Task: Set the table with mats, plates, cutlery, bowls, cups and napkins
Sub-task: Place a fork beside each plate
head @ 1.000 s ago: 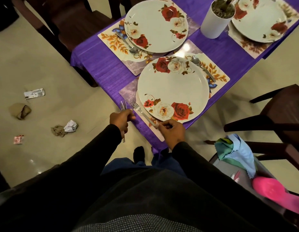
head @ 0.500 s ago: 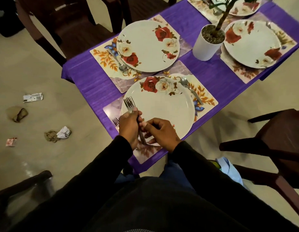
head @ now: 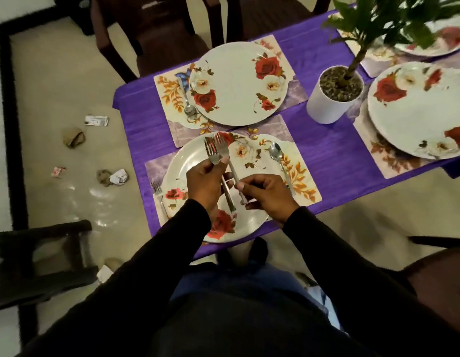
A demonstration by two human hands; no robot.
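Since a moment ago my right hand has pinched one fork from the left hand, which grips the rest, ready for twelve o'clock's plate.

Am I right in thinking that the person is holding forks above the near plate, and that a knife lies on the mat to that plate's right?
Not quite: the head view shows a spoon, not a knife, on the mat right of the near plate. The forks are indeed held above it.

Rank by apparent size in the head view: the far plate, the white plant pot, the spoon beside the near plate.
1. far plate
2. white plant pot
3. spoon, which lies nearer the camera and is still the smallest
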